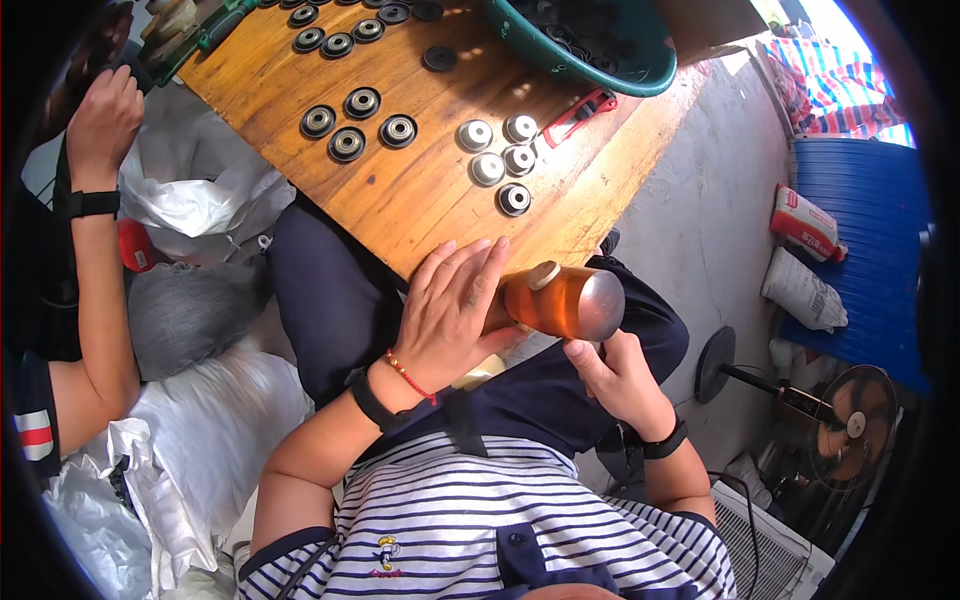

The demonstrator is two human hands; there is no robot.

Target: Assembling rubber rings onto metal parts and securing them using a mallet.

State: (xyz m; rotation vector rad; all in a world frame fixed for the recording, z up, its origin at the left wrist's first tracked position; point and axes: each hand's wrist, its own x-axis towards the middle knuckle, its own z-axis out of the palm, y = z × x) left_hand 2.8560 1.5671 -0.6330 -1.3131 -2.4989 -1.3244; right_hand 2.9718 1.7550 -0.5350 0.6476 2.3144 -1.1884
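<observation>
Well, the wooden table [420, 180] is stretching toward the far side, and at its near edge the left hand [450, 305] is lying with loose, spread fingers. The right hand [627, 382] is putting its thumb beside the amber cylinder [553, 300]; its fingers are hiding, so I'm not telling whether they're closed. At the table's near edge, that cylinder is looking heavy, stiff and slick; its pale stub [543, 275] is suggesting a handle, probably the surer hold.
</observation>
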